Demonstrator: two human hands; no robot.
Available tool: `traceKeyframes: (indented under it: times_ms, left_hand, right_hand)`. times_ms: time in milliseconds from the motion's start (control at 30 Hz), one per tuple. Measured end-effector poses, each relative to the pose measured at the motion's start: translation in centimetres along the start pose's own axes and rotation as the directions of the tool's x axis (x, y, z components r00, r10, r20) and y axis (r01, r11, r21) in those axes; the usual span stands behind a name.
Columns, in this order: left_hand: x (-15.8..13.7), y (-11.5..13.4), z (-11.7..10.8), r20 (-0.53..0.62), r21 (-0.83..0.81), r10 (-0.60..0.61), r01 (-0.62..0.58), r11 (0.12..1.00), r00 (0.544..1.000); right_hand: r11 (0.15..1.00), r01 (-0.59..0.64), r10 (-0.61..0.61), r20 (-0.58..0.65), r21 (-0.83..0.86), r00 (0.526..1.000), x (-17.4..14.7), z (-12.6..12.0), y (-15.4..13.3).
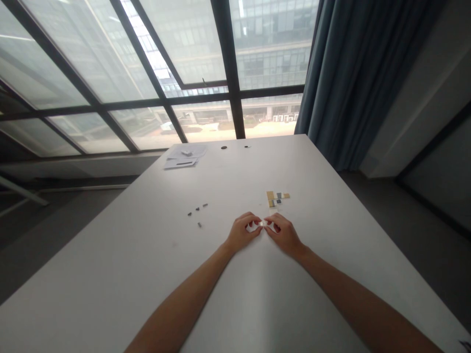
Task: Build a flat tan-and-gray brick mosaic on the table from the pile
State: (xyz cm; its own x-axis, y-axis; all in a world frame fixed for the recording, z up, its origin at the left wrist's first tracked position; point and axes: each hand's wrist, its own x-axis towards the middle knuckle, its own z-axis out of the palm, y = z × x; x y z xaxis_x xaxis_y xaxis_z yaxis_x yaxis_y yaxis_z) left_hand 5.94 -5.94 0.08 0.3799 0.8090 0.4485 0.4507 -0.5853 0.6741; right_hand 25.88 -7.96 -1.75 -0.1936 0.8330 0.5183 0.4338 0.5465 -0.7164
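Note:
Between my two hands is a small white piece (263, 223), perhaps a toy building brick; its details are too small to make out. My left hand (245, 230) pinches it from the left with thumb and fingertips. From the other side, my right hand (282, 232) grips the same piece in a pinch. Just beyond my right hand lies a group of small flat tan pieces (270, 195), with dark grey pieces (278, 195) and a pale piece (273, 210) among them. Left of my hands, several small dark pieces (197, 209) lie scattered.
The white table (228, 176) reaches to a large framed window. Sheets of paper (181, 163) with a small white object (186, 153) on them lie at its far left corner. Two small holes (223, 147) pierce the far edge. A blue curtain (338, 88) hangs at the right.

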Motion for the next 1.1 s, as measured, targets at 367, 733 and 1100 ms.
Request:
traceKeyframes:
  times_ms: [367, 733, 1100]
  left_hand:
    - [0.07, 0.04, -0.09, 0.011, -0.007, 0.01, -0.01, 1.0, 1.0]
    - [0.02, -0.17, 0.01, -0.003, -0.021, 0.021, -0.021, 1.0, 1.0]
    - [0.19, -0.46, 0.09, -0.01, -0.05, 0.018, -0.019, 0.999, 1.0]
  right_hand:
    - [1.0, -0.008, 0.008, 0.004, 0.005, 1.0, -0.1, 0.04, 0.22]
    - [1.0, 0.002, -0.002, -0.006, 0.013, 1.0, 0.0, -0.02, 0.01]
    - [1.0, 0.013, -0.013, -0.036, 0.0, 0.999, 0.18, -0.21, -0.19]
